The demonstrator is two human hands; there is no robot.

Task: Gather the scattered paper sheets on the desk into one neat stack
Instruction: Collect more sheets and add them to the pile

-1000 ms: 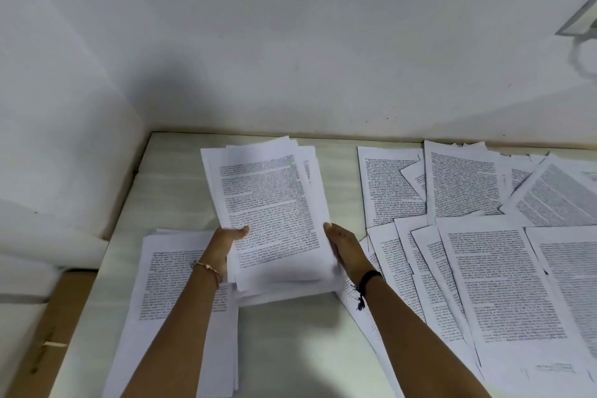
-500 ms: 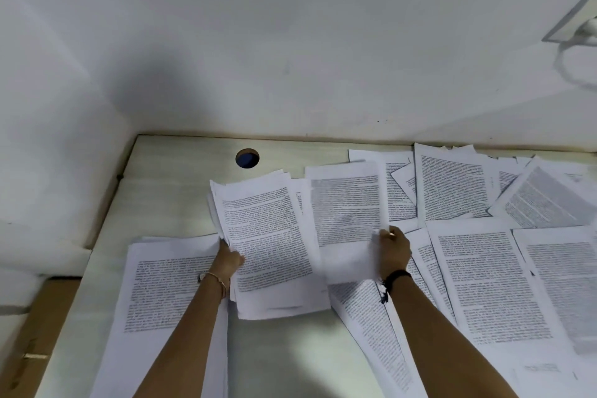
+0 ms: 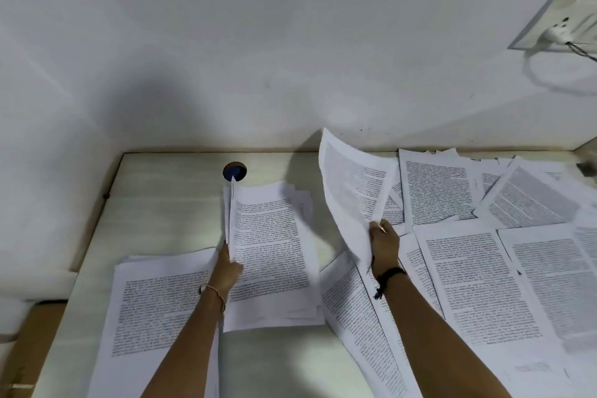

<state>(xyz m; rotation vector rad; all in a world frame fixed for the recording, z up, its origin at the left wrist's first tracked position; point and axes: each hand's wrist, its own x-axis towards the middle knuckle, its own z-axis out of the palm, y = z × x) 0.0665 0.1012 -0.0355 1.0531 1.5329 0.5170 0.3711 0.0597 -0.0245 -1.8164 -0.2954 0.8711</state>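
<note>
- Left hand [image 3: 227, 271] steadies the stack [image 3: 274, 255], fingers clamped on its edge.
- Right hand [image 3: 384, 245] pinches a raised sheet [image 3: 352, 184]; it likely needs laying squarely atop the stack.

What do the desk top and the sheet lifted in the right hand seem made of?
Desk top: probably laminated board, pale cream with faint streaked grain and a dull sheen. Lifted sheet: thin matte white paper, printed with text; it curves freely where the right hand pinches it.

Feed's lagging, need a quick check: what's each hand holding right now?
Left hand: grips the left edge of the centre stack.
Right hand: pinches a lifted sheet by its lower edge.
</note>
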